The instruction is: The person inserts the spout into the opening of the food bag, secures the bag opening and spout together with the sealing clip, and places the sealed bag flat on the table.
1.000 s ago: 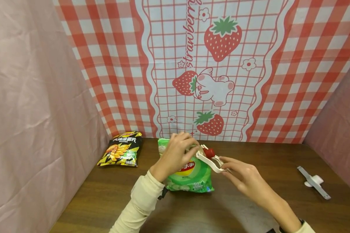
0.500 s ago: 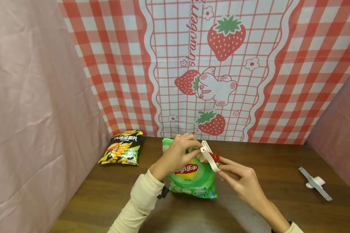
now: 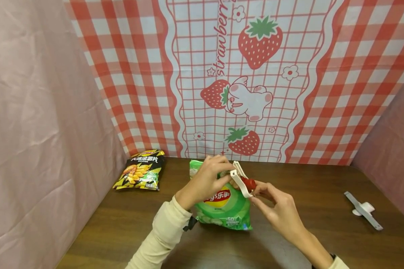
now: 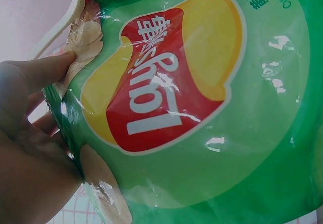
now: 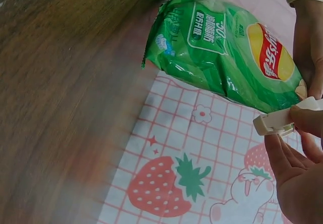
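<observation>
A green Lay's chip bag (image 3: 219,209) stands tilted near the middle of the table. My left hand (image 3: 205,183) pinches its upper edge, thumb on the printed front in the left wrist view, where the bag (image 4: 202,133) fills most of the picture. My right hand (image 3: 281,207) holds a white bag clip (image 3: 241,186) with a red cap (image 3: 248,183) by its lower right end. The clip's two arms stand apart at the bag's upper right corner, near my left fingertips. Whether the bag's edge lies between the arms is unclear. In the right wrist view the clip (image 5: 277,122) sits between thumb and fingers.
A black and yellow chip bag (image 3: 141,170) lies at the back left of the brown wooden table (image 3: 289,246). Toward the right edge rests a grey clip (image 3: 363,211) with a white cap. A checked strawberry cloth (image 3: 148,93) hangs behind, with pink cloth at both sides.
My right hand has moved slightly left and turned the clip steeper, its arms closer to my left fingers. The green bag has shifted a little right and down. My left hand keeps its pinch.
</observation>
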Motion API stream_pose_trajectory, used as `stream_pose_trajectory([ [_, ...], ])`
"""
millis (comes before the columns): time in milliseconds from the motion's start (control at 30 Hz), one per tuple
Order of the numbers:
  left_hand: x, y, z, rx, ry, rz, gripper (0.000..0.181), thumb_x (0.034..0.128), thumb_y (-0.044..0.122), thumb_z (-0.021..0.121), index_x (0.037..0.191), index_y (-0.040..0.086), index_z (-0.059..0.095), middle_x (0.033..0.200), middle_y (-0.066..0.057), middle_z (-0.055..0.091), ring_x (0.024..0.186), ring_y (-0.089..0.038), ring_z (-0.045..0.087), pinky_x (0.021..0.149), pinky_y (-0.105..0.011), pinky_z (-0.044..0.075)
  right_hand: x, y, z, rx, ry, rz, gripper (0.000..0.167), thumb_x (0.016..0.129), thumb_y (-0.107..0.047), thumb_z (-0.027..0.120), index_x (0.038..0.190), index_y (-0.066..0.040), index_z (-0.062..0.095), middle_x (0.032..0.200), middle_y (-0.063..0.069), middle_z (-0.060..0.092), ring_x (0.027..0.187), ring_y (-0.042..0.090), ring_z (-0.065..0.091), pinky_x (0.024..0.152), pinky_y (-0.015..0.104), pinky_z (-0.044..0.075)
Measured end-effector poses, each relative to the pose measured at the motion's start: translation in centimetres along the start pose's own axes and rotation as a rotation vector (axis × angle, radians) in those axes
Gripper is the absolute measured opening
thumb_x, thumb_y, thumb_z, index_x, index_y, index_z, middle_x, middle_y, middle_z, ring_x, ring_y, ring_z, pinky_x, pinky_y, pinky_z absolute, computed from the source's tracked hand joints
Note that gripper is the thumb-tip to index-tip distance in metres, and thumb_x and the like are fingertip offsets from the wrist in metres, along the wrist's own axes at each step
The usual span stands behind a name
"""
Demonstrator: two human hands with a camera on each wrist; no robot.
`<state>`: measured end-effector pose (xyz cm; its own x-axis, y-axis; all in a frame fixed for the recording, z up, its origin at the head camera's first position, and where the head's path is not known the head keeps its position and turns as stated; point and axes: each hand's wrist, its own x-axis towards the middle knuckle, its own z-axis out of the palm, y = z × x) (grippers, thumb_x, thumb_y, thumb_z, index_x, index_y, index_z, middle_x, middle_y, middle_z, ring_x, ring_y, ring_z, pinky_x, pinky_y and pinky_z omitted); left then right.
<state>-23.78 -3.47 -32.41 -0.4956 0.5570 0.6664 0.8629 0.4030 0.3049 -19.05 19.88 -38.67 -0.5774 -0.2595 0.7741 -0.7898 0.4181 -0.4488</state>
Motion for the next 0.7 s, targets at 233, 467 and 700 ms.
stream_pose_trajectory([
  [233,0.03,0.18,0.19,0.020,-0.006,0.008,0.011,0.0904,0.008,0.073,0.101,0.009,0.076,0.092,0.003,0.067,0.085,-0.011,0.055,0.073,-0.029,0.032,0.23,-0.02,-0.22,0.090,-0.046,0.065,0.059,0.070,0.022,0.078,0.120,0.008,0.050,0.111,0.018,0.068,0.103,0.005,0.066,0.083,0.025,0.055],
  [467,-0.01,0.28,0.02,0.015,-0.003,0.007,0.013,0.0891,0.004,0.070,0.098,0.012,0.076,0.089,0.005,0.065,0.083,-0.010,0.053,0.073,-0.028,0.031,0.38,0.15,-0.36,-0.014,-0.037,-0.084,0.070,0.065,0.023,0.080,0.128,0.003,0.057,0.116,0.014,0.068,0.098,0.012,0.069,0.084,0.021,0.054],
  [700,0.02,0.36,0.03,0.008,-0.006,0.015,0.012,0.0894,0.006,0.072,0.100,0.010,0.076,0.090,0.004,0.067,0.084,-0.011,0.054,0.074,-0.028,0.030,0.44,0.27,-0.26,-0.051,-0.035,-0.171,0.081,0.061,0.024,0.081,0.135,0.003,0.056,0.122,0.013,0.068,0.097,0.020,0.070,0.084,0.019,0.053],
])
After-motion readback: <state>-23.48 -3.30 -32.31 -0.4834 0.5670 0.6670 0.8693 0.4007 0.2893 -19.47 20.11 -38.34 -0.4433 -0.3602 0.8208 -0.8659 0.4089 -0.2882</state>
